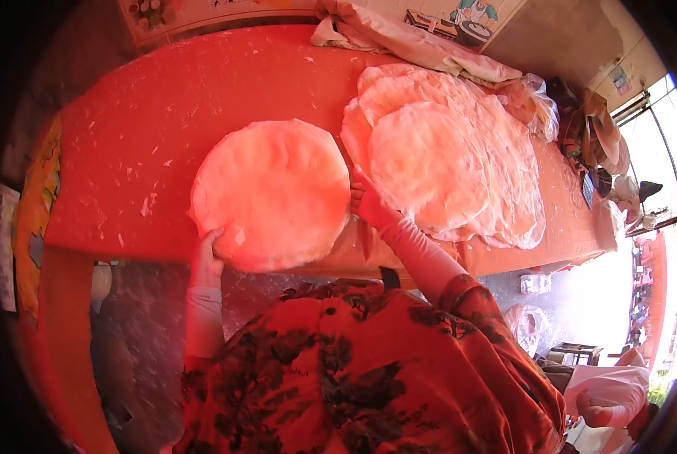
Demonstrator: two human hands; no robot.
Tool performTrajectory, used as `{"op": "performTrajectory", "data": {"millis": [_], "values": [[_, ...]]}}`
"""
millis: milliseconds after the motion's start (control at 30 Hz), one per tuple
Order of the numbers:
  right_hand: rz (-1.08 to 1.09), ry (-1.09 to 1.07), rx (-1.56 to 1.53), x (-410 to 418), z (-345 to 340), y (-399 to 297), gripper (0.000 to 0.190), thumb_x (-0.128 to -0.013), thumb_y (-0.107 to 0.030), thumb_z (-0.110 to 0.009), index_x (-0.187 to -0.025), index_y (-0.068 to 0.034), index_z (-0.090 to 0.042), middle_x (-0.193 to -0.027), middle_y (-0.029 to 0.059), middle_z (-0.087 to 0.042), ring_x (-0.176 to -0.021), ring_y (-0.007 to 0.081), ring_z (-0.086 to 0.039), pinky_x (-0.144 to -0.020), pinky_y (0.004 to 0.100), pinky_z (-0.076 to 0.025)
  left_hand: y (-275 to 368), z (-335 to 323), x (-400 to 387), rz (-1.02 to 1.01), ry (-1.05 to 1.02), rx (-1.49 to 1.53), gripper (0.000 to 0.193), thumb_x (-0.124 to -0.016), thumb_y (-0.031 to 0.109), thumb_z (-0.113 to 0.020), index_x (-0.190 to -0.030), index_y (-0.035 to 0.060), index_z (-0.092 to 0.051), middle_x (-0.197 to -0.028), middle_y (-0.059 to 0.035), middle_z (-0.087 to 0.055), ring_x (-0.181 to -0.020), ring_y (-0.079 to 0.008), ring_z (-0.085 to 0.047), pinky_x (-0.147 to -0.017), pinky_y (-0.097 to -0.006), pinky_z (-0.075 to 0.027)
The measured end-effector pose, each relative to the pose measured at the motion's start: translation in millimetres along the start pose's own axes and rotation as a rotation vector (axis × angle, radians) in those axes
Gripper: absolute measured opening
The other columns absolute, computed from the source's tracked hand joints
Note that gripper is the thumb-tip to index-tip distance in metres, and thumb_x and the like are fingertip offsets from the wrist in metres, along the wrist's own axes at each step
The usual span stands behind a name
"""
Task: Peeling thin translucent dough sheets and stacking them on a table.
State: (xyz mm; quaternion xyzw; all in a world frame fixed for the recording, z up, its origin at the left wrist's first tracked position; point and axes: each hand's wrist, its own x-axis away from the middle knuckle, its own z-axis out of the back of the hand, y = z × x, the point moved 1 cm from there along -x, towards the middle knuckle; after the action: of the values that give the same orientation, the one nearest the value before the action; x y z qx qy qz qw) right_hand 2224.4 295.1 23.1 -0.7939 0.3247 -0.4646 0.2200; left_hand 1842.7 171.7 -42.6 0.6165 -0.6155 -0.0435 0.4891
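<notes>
A round, flat, pale sheet of dough or flatbread (270, 190) lies in front of me, its near rim reaching the table edge. My left hand (208, 255) grips its lower left rim, thumb on top and fingers below. Beside its right rim is my right hand (366, 198), fingers spread and upright; whether they touch the rim is unclear. Close to the right hand, another round sheet (429, 164) rests on a wide, wrinkled pile of pale sheets (514, 187).
The cloth-covered table (134, 130) bears white scraps. Behind the pile lie a rolled cloth (418, 45) and a clear plastic bag (534, 105). Several objects and cords crowd the right end. A person (611, 391) sits at the lower right, near a small stool (577, 352).
</notes>
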Motion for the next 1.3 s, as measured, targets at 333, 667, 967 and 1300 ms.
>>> {"op": "performTrajectory", "data": {"millis": [333, 667, 967, 1300], "values": [[-0.149, -0.147, 0.22, -19.6, -2.9, -13.3, 0.048, -0.083, -0.046, -0.063, -0.11, -0.007, -0.058, -0.103, 0.0051, -0.064, -0.087, 0.0152, -0.062, -0.075, 0.0297, -0.048, -4.2, 21.8, 7.8, -0.131, -0.011, -0.062, 0.036, -0.072, -0.003, -0.063, -0.107, 0.0023, -0.057, -0.095, -0.0051, -0.062, -0.082, -0.0174, -0.061, -0.07, -0.0319, -0.052], [0.064, -0.189, 0.192, -23.2, -36.5, 2.3, 0.036, -0.082, -0.019, -0.065, -0.113, -0.003, -0.057, -0.109, 0.007, -0.062, -0.096, 0.0181, -0.061, -0.084, 0.0338, -0.051, 82.0, -16.2, -8.3, -0.359, -0.23, -0.228, 0.048, -0.071, -0.005, -0.059, -0.117, 0.0032, -0.052, -0.11, -0.0069, -0.059, -0.101, -0.0195, -0.058, -0.088, -0.0323, -0.047], [-0.156, -0.382, -0.184, -45.5, -26.1, 12.2, 0.046, -0.086, -0.027, -0.061, -0.125, -0.004, -0.049, -0.122, 0.0118, -0.056, -0.11, 0.0253, -0.055, -0.099, 0.0416, -0.041, 84.2, 17.3, -54.5, -0.229, 0.083, -0.443, 0.077, -0.071, 0.003, -0.067, -0.137, -0.0043, -0.027, -0.121, -0.0139, -0.052, -0.111, -0.0224, -0.052, -0.093, -0.0313, -0.042], [-0.096, -0.293, 0.197, -117.8, -31.0, -56.4, 0.067, -0.081, -0.051, -0.062, -0.128, -0.005, -0.047, -0.124, 0.0126, -0.055, -0.108, 0.0247, -0.058, -0.089, 0.0425, -0.048, 87.3, 4.8, -51.1, -0.238, 0.017, -0.539, 0.076, -0.07, 0.005, -0.064, -0.135, -0.0058, -0.027, -0.116, -0.0123, -0.053, -0.102, -0.0193, -0.054, -0.089, -0.0291, -0.042]]}}
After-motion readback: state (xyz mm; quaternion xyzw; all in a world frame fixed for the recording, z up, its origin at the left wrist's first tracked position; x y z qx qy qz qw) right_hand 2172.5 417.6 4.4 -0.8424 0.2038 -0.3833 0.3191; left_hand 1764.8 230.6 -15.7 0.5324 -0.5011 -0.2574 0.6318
